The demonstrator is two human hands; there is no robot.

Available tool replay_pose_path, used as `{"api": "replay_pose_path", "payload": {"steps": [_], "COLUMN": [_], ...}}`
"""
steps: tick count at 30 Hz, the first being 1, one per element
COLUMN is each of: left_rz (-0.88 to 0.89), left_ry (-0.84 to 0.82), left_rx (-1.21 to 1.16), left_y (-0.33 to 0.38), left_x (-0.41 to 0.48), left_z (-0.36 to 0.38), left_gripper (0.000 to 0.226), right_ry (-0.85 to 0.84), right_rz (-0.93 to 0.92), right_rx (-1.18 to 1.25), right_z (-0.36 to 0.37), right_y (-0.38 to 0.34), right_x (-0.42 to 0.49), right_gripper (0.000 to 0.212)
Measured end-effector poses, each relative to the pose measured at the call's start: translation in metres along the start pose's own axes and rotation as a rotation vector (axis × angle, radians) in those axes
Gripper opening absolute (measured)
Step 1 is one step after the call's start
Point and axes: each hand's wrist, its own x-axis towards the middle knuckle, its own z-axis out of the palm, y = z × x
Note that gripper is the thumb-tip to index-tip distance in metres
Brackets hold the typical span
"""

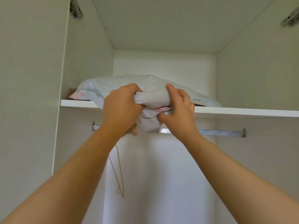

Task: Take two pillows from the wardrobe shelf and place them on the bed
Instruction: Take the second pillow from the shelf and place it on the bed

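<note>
Pale blue pillow [113,83] (pink-patterned corner) lies on the wardrobe shelf [242,111], front edge overhanging.

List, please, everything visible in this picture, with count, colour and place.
pillow: at least one, pale blue with pink patches, on the shelf; a pink edge beneath may be a second
shelf: one, white, across the wardrobe
rail: one, metal, under the shelf
hanger: one, thin, tan, hanging below the rail, its top hidden
hinges: two, metal, top left and top right
wardrobe: one, off-white, all around
arms: two, bare, reaching up
left grip: one, curled round the pillow's front edge
right grip: one, pinching the same edge
</note>
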Motion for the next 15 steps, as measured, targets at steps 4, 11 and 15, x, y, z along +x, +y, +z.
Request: {"api": "replay_pose_path", "payload": {"steps": [4,11,15], "left_rz": [0.119,0.468,0.37], "left_ry": [-0.15,-0.237,-0.329], "left_rx": [-0.142,0.006,0.47], "left_y": [0.049,0.069,0.024], "left_x": [-0.031,-0.01,0.023], "left_z": [0.014,-0.023,-0.036], "left_gripper": [0.012,0.057,0.106], "right_ry": [0.024,0.092,0.004], "right_rz": [0.043,0.118,0.178], "right_rx": [0.268,0.278,0.26], "right_z": [-0.031,-0.079,-0.104], "right_y": [0.017,0.04,0.036], "right_x": [-0.01,-0.015,-0.013], "right_gripper": [0.058,0.005,0.02]}}
